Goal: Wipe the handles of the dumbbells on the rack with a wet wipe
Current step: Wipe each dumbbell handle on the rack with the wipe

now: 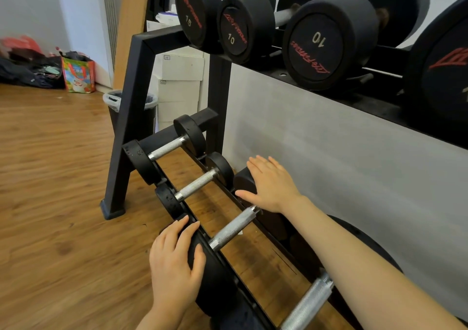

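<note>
Several black dumbbells with knurled silver handles lie across the lower tier of a black rack [131, 94]. My left hand [174, 261] rests with straight fingers on the near head of the third dumbbell, whose handle [234, 227] runs between my hands. My right hand [269, 184] lies flat, fingers spread, on that dumbbell's far head. Neither hand holds anything, and no wet wipe shows. Two smaller dumbbell handles [167, 148] [197, 185] lie to the left; a thicker handle [307, 304] lies at the bottom right, under my right forearm.
Larger dumbbells marked 15 [195, 13] and 10 [326, 43] sit on the upper tier above my hands. A lined waste bin [114, 101] and white boxes [179, 76] stand behind the rack. Bags [78, 75] lie by the far wall on the wooden floor.
</note>
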